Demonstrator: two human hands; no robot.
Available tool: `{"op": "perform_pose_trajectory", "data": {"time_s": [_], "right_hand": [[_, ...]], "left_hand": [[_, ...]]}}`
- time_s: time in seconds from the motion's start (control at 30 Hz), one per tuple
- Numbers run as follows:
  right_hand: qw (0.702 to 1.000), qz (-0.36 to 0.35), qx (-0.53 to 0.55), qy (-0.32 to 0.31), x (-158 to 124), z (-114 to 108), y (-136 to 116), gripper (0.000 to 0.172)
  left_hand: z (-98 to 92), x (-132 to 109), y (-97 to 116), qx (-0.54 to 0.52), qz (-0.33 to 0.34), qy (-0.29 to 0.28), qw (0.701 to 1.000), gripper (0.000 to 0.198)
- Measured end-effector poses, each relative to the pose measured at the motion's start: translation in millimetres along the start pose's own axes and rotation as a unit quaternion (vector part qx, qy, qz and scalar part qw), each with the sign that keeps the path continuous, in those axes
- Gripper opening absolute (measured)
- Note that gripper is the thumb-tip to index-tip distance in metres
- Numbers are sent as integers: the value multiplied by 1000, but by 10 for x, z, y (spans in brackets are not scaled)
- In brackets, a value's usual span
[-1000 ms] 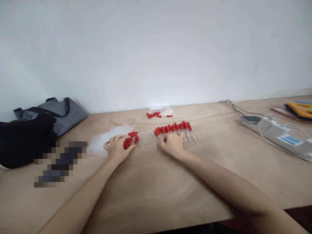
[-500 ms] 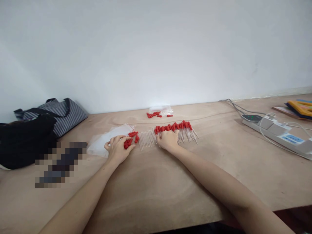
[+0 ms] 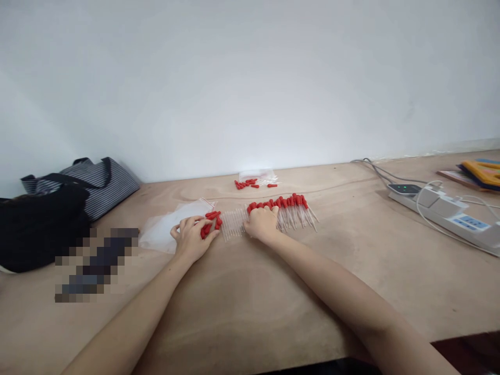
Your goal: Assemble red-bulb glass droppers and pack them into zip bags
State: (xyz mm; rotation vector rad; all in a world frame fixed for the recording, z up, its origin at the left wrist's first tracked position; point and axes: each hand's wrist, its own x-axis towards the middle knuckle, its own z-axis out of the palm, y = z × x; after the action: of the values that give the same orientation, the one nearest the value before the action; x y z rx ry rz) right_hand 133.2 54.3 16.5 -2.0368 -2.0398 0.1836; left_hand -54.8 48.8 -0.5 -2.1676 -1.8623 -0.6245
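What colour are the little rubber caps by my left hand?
Red. The small rubber caps show best in the head view.

Striped bag [image 3: 105, 185], power strip [image 3: 469, 223] (far right)

Single head view, looking forward and down across the table [image 3: 250, 312] toward the wall [image 3: 250, 78], left hand [image 3: 191, 238] and right hand [image 3: 260, 225] at arm's length.

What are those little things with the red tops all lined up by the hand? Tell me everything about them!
They are small droppers: thin clear tubes, plastic or glass by the look, each with a red rubbery cap. They lie flat on the wooden table in a tight row, caps toward the wall, pointed tips toward the person. The right hand rests on the row's left end, covering a few.
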Motion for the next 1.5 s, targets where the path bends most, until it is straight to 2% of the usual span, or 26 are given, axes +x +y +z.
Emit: {"op": "perform_pose_trajectory", "data": {"time_s": [0.17, 0.27, 0.47, 0.63, 0.73, 0.8, 0.87, 0.97, 1.03, 1.17, 1.27, 1.5], "right_hand": [[999, 24, 9, -38, 79, -9, -54, 23], [998, 26, 13, -51, 103, 3, -67, 23], [998, 28, 22, -46, 82, -32, -63, 26], [998, -12, 55, 30, -5, -74, 59, 24], [989, -59, 82, 104, -119, -64, 242, 22], [980, -101, 89, 149, -226, -48, 419, 19], [968, -152, 93, 177, -347, -32, 622, 17], [954, -202, 104, 194, -523, -22, 914, 15], [949, -218, 119, 192, -615, -26, 1053, 18], [947, -212, 149, 191, -699, -31, 1143, 14], [944, -215, 172, 183, -698, -6, 1104, 9], [932, -280, 173, 149, -733, 49, 1006, 11]], "left_hand": [[42, 11, 73, 14, -2, 27, 1000, 17], [61, 33, 95, 29, -11, 50, 998, 22], [85, 76, 177, 43, -5, 77, 996, 24], [123, 93, 179, 36, 7, 114, 993, 17], [101, 86, 165, 15, 13, 167, 986, 14], [47, 48, 188, -16, 51, 192, 980, 13], [-28, -25, 247, -64, 135, 165, 975, 12], [-133, -164, 372, -130, 270, 55, 952, 11], [-174, -240, 448, -158, 310, -4, 937, 11], [-164, -319, 531, -194, 294, -53, 934, 12], [-89, -352, 556, -220, 270, -64, 935, 24], [31, -412, 631, -276, 244, -65, 927, 15]]}}
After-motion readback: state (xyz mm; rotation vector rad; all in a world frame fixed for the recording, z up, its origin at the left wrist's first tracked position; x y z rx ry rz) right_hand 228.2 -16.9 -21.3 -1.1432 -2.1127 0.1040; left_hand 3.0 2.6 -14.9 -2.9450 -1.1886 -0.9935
